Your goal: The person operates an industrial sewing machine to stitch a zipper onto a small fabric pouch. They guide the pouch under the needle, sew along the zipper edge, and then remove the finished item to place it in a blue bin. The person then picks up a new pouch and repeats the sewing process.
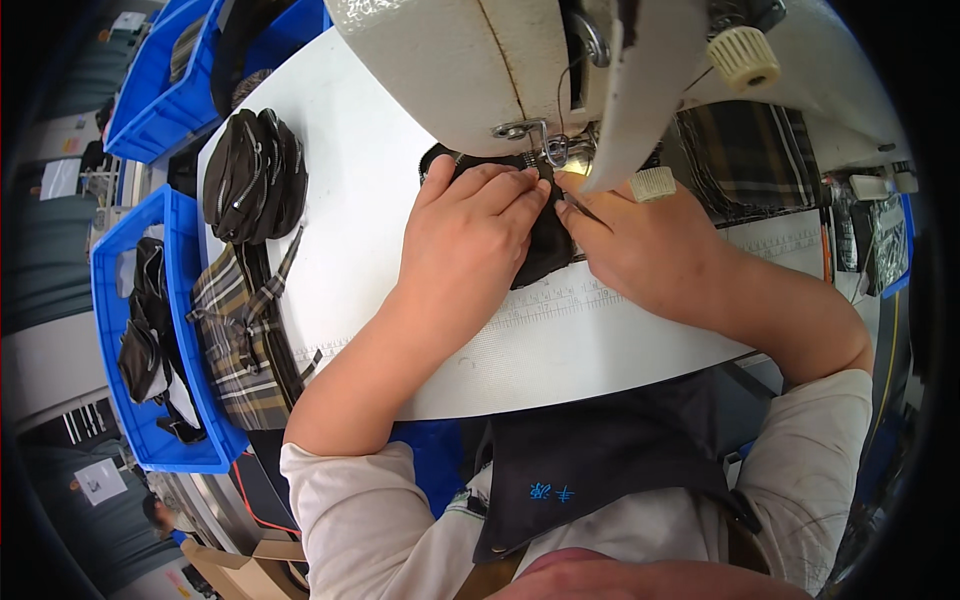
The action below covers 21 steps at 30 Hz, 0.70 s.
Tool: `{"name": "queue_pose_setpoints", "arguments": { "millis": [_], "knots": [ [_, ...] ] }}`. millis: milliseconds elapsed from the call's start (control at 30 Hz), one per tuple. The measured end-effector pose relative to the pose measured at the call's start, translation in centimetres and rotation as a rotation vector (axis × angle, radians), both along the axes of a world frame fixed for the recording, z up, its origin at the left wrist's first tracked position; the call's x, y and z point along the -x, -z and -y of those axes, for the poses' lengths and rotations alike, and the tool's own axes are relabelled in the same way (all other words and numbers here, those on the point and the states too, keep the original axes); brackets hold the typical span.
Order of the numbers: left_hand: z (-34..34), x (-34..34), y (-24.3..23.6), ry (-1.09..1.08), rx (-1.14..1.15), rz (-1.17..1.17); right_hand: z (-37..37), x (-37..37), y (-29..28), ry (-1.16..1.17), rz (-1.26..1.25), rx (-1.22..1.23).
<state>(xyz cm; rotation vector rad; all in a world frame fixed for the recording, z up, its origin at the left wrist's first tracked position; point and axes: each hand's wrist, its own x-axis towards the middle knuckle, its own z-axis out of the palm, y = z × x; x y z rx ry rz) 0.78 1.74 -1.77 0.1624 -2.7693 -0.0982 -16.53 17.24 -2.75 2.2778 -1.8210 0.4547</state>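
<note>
"Dark fabric piece (545, 250), found where?"

"Upper middle of the frame, on the white tabletop (350, 180), far end beneath the head of a cream sewing machine (440, 60). Partly covered from above."

"And the left hand (468, 238)?"

"Laid palm down over the fabric, fingers long and close together, thumb set apart; resting on top rather than gripping."

"Right hand (645, 245)?"

"Just beside, fingers bent, thumb and forefinger narrow at the fabric's right edge. Cannot tell whether pinching cloth."

"Close by?"

"Below, a ruled measuring strip (560, 305) along the tabletop. Toward upper right, layered plaid cloth (750, 160), dark with tan lines."

"Farther out?"

"Toward upper left, dark zippered pouches (255, 175) heaped together; just below, a plaid piece (240, 340) at the tabletop's edge. Beyond, at left, a blue bin (215, 460) with dark pieces (145, 320) inside; at upper left, another blue bin (150, 130). Lower middle, a dark apron (620, 450) between pale sleeves (350, 500)."
</note>
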Motion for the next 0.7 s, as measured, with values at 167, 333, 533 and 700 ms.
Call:
{"name": "queue_pose_setpoints", "arguments": {
  "millis": [167, 333, 533, 700],
  "knots": [
    [-0.2, 0.1, -0.5, -0.027, -0.004, -0.002, 0.1, 0.3, -1.0, -0.031, 0.003, -0.015],
    [0.0, 0.1, -0.3, -0.009, 0.005, -0.016, 0.1, 0.3, -0.9, -0.035, 0.014, -0.043],
    [0.7, 0.5, 0.5, -0.027, -0.025, -0.034, 0.2, 0.6, -0.1, -0.031, -0.033, 0.006],
    [1.7, 0.9, 0.5, -0.068, -0.033, -0.006, 0.3, 0.7, -0.4, -0.004, -0.093, -0.06]
  ]
}}
